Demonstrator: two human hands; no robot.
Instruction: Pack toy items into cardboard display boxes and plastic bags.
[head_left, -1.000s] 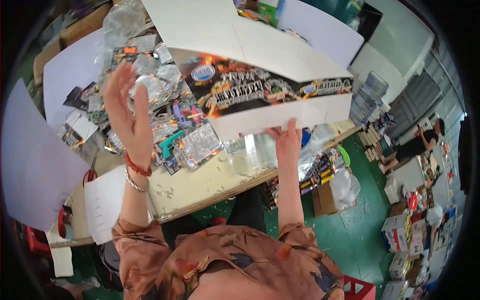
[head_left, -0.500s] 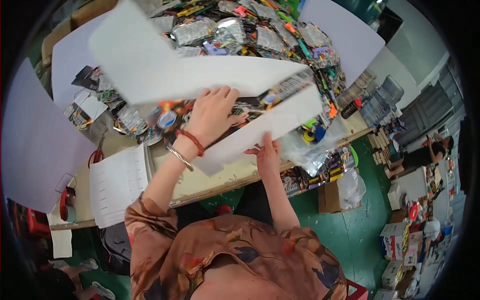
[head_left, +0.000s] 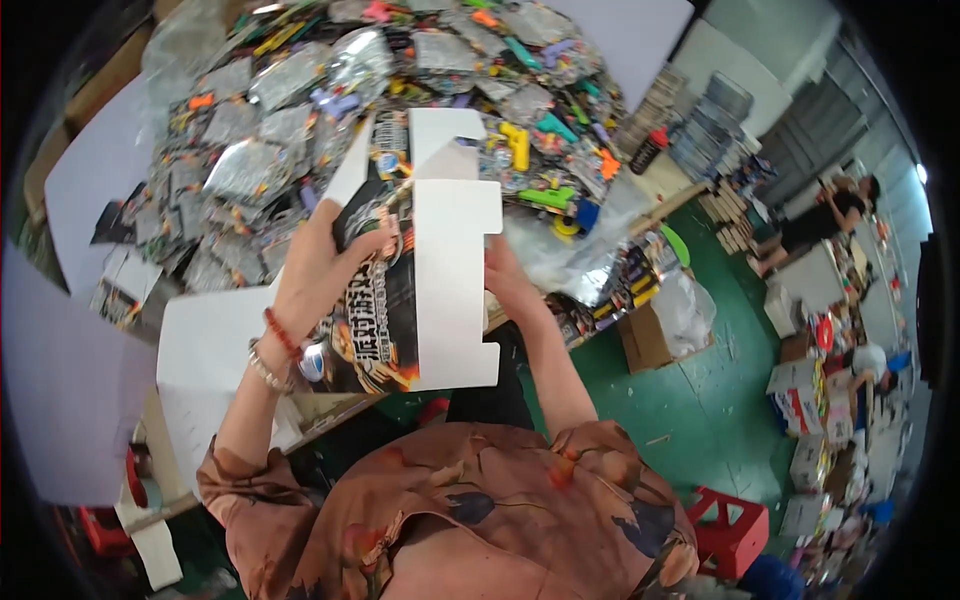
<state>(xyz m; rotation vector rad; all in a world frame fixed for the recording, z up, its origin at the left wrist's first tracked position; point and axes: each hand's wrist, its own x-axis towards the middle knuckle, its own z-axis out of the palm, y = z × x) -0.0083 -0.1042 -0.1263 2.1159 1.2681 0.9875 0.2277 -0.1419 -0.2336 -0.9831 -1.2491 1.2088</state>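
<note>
A partly folded cardboard box (head_left: 385, 285), black with colourful print outside and white on its flaps, stands tilted up between my hands above the table's front edge. My left hand (head_left: 325, 255) grips its left side, the thumb lying across the printed face. On the other side, my right hand (head_left: 512, 280) reaches behind the long white flap (head_left: 455, 290) and holds the box there; most of its fingers are hidden by the flap. A white cardboard sheet (head_left: 205, 345) lies on the table beside my left forearm.
A large heap of bagged small toys (head_left: 290, 140) covers the table beyond the box. Clear plastic bags (head_left: 590, 255) lie at the right edge. On the green floor are a brown carton (head_left: 645, 338) and a red stool (head_left: 728, 530). Another person (head_left: 835, 215) is far right.
The wide, opened cardboard has been turned and folded into an upright box shape, its printed side now facing me. My left hand has shifted left, and my right hand has moved behind the flap.
</note>
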